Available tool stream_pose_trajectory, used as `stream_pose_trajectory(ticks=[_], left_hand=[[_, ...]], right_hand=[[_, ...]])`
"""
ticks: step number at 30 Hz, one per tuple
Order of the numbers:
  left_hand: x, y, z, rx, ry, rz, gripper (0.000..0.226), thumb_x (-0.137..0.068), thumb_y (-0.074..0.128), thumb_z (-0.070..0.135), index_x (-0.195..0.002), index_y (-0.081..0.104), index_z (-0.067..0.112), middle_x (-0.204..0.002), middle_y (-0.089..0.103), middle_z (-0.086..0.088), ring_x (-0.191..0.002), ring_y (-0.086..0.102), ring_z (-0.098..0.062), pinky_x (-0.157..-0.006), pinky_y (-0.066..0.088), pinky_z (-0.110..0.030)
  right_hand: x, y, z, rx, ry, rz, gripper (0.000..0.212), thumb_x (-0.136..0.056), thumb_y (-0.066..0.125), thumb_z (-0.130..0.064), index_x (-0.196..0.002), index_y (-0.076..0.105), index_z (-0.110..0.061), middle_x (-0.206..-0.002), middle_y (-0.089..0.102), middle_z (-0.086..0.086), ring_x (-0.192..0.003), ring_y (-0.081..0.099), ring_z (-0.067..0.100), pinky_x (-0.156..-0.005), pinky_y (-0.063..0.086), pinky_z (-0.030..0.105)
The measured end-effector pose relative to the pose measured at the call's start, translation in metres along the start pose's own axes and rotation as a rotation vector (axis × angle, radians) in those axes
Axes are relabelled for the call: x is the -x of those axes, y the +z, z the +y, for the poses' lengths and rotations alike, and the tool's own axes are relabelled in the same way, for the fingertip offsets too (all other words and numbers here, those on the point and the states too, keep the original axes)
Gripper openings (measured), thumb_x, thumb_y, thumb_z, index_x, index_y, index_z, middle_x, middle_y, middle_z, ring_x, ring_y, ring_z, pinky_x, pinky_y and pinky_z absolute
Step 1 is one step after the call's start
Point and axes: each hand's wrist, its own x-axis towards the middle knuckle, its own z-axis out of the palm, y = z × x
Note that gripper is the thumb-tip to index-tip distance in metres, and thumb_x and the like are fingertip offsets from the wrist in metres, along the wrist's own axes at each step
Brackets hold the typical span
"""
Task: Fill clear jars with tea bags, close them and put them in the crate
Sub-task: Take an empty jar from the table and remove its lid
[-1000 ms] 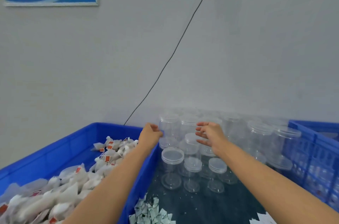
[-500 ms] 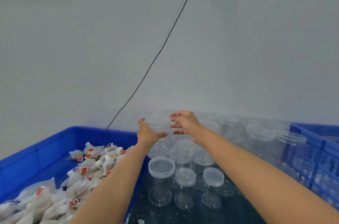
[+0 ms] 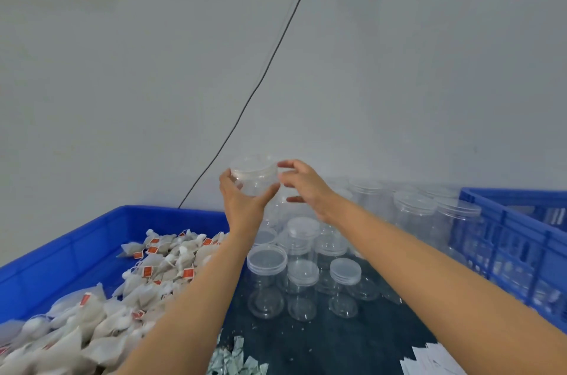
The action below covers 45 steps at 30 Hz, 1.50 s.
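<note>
Up above the jar cluster on the counter, the left hand is gripping a clear jar around its body, fingers curled round it; the right hand is hovering just beside the lid, fingers spread and holding nothing. Looks like thin empty plastic to me, so it's probably weighing next to nothing, flexing if squeezed and feeling a bit slick; I'd be holding the body low and gripping the lid's ribbed rim; tea bags are sitting in the blue bin on the left.

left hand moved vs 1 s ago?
Yes. The left hand rose from beside the blue bin's rim to above it, and now grips a clear jar lifted off the standing jars.
</note>
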Motion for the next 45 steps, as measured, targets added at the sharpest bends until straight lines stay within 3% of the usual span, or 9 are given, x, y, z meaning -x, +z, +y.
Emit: stream_pose_trajectory(ticks=[7,13,17,20,24,31,36,41,45], left_hand=[[0.097,0.000,0.040,-0.030,0.085,-0.111,0.101,-0.063,0.090,0.034,-0.143,0.028,0.026,-0.134,0.036,0.012,-0.116,0.045,-0.003,-0.089,0.043,-0.028],[0.171,-0.001,0.012,-0.242,0.136,-0.294,0.099,-0.055,0.093,0.027,-0.137,0.037,0.014,-0.124,0.045,0.007,-0.112,0.052,-0.013,-0.092,0.047,-0.036],[0.205,-0.001,-0.011,-0.244,0.083,-0.396,0.092,-0.050,0.089,0.038,-0.123,0.033,0.046,-0.118,0.057,0.016,-0.104,0.060,-0.013,-0.088,0.050,-0.037],[0.215,-0.005,-0.023,-0.241,-0.042,-0.461,0.084,-0.043,0.083,0.050,-0.108,0.031,0.060,-0.106,0.062,0.024,-0.096,0.061,0.004,-0.074,0.046,-0.012],[0.214,-0.011,-0.036,-0.266,-0.103,-0.546,0.072,-0.042,0.083,0.049,-0.103,0.046,0.054,-0.097,0.064,0.032,-0.092,0.059,0.016,-0.069,0.043,-0.003],[0.206,-0.029,-0.065,-0.169,-0.183,-0.819,0.067,-0.050,0.089,0.032,-0.109,0.060,0.041,-0.104,0.071,0.014,-0.100,0.067,-0.005,-0.084,0.054,-0.023],[0.210,-0.026,-0.066,-0.201,-0.141,-0.834,0.077,-0.051,0.090,0.034,-0.117,0.051,0.043,-0.110,0.067,0.019,-0.104,0.063,-0.001,-0.089,0.053,-0.029],[0.215,-0.015,-0.058,-0.332,-0.023,-0.709,0.080,-0.047,0.086,0.050,-0.117,0.048,0.045,-0.110,0.061,0.029,-0.106,0.056,0.005,-0.084,0.050,-0.021],[0.210,-0.014,-0.061,-0.372,-0.031,-0.728,0.078,-0.044,0.083,0.053,-0.111,0.042,0.056,-0.107,0.060,0.033,-0.104,0.057,0.005,-0.085,0.050,-0.021]], right_hand=[[0.069,-0.005,0.002,0.063,-0.175,0.158,0.052,-0.093,0.055,-0.045,-0.136,0.043,-0.017,-0.134,0.047,0.002,-0.122,0.048,0.016,-0.102,0.040,0.032],[0.126,-0.022,0.045,0.710,-0.069,0.139,0.074,-0.079,0.047,-0.074,-0.134,0.040,-0.025,-0.128,0.041,0.001,-0.110,0.055,0.024,-0.093,0.045,0.041],[0.148,-0.018,0.080,0.925,-0.012,0.114,0.074,-0.078,0.042,-0.078,-0.131,0.039,-0.027,-0.127,0.042,0.004,-0.112,0.053,0.029,-0.089,0.046,0.043],[0.153,-0.016,0.104,0.869,0.007,0.131,0.063,-0.083,0.047,-0.069,-0.133,0.043,-0.031,-0.130,0.041,0.002,-0.117,0.049,0.025,-0.091,0.046,0.039],[0.157,-0.013,0.129,0.773,-0.015,0.105,0.060,-0.086,0.047,-0.064,-0.139,0.043,-0.035,-0.132,0.040,0.001,-0.122,0.044,0.020,-0.098,0.045,0.033],[0.169,-0.023,0.146,0.670,-0.136,-0.156,0.041,-0.088,0.054,-0.053,-0.127,0.053,-0.042,-0.105,0.041,-0.005,-0.104,0.042,0.009,-0.093,0.037,0.022],[0.169,-0.035,0.126,0.595,-0.117,-0.409,0.051,-0.092,0.057,-0.028,-0.136,0.040,-0.047,-0.134,0.035,-0.013,-0.131,0.026,0.006,-0.109,0.027,0.025],[0.164,-0.024,0.120,0.976,0.279,-0.155,0.082,-0.086,0.034,-0.074,-0.151,0.010,-0.030,-0.155,0.020,0.010,-0.139,0.028,0.036,-0.105,0.035,0.049],[0.159,-0.034,0.124,0.921,0.308,-0.245,0.077,-0.087,0.041,-0.071,-0.147,0.018,-0.030,-0.148,0.031,0.011,-0.128,0.045,0.034,-0.103,0.042,0.045]])
